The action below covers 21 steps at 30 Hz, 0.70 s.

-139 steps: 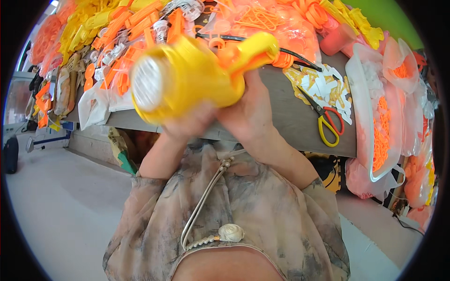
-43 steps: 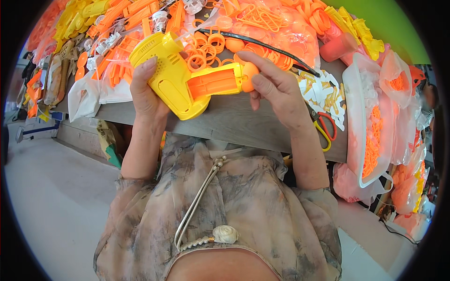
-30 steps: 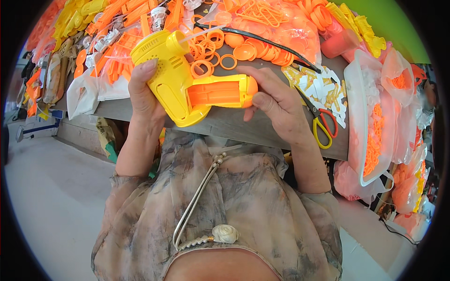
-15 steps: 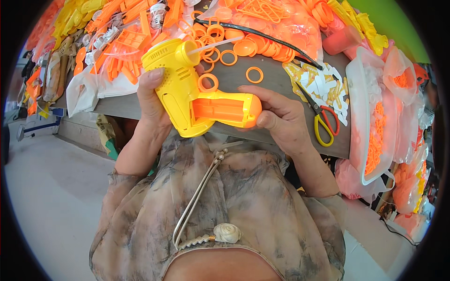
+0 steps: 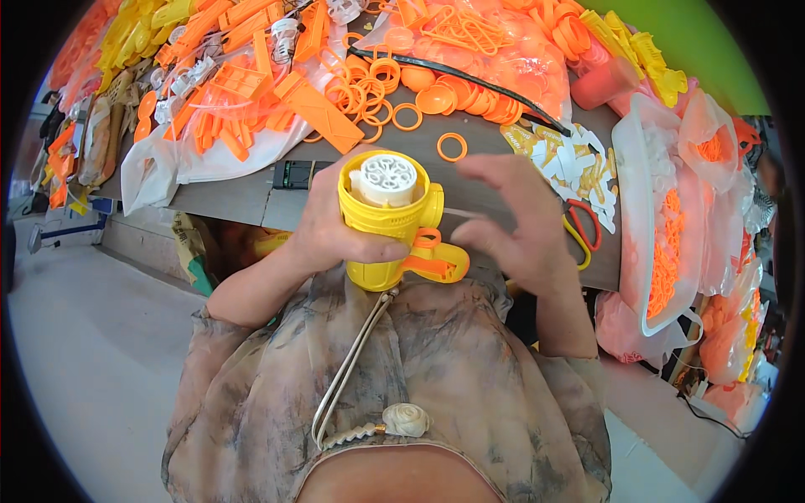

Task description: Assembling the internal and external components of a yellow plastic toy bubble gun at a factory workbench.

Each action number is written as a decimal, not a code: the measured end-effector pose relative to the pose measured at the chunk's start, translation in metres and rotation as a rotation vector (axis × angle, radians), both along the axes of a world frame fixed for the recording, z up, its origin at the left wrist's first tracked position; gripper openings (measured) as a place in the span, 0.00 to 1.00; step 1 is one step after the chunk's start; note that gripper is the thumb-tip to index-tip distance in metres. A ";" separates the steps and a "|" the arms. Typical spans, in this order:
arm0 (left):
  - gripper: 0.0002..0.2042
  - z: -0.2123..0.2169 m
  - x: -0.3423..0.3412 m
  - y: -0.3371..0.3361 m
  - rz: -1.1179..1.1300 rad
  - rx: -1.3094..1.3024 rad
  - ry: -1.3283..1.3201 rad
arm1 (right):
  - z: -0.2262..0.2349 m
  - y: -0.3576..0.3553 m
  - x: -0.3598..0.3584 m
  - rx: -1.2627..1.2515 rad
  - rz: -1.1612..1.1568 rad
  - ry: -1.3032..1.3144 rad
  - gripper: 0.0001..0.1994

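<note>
My left hand [image 5: 323,222] is wrapped round the body of a yellow toy bubble gun [image 5: 381,220], held over the table's near edge. Its open front end faces up and shows a white round nozzle [image 5: 387,178] with a pattern of holes. The orange-lined handle [image 5: 438,265] points to the right, with an orange trigger above it. Just right of the gun is my right hand [image 5: 528,230], thumb and fingers apart. A thin pale tube sticks out of the gun's side toward that thumb; whether they touch I cannot tell.
Orange rings [image 5: 407,117], discs [image 5: 449,96] and loose orange parts cover the table's far side. A black cable [image 5: 461,70] crosses them. On the right lie scissors [image 5: 584,226], white and gold stickers [image 5: 579,163] and a clear bin [image 5: 625,159] of orange cords. A black strip [image 5: 293,174] lies left.
The bubble gun has turned from side-on to nozzle-up and come closer to me. My right hand has let go of the handle and spread its fingers.
</note>
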<state>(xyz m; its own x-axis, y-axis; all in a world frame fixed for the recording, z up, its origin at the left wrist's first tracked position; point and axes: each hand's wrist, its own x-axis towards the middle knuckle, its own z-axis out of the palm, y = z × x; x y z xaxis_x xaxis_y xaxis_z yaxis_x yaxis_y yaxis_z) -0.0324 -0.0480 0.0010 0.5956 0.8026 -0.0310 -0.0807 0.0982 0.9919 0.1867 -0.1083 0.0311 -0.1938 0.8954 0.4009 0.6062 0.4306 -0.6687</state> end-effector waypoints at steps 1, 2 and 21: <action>0.32 -0.001 0.000 0.000 -0.003 0.000 0.000 | -0.003 -0.002 -0.006 0.013 0.067 -0.037 0.21; 0.32 -0.005 0.001 0.000 -0.019 0.008 -0.007 | -0.008 -0.003 -0.010 -0.010 0.096 -0.008 0.21; 0.28 -0.016 -0.011 0.012 0.054 -0.404 -0.309 | -0.077 0.040 0.008 0.060 -0.140 -0.306 0.08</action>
<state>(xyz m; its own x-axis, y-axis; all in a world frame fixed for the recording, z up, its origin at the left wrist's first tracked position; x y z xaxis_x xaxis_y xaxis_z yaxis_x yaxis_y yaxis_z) -0.0432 -0.0365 -0.0152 0.5838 0.7931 -0.1738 -0.3800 0.4561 0.8047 0.1949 -0.0687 -0.0460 -0.1898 0.8982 0.3964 0.8310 0.3620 -0.4223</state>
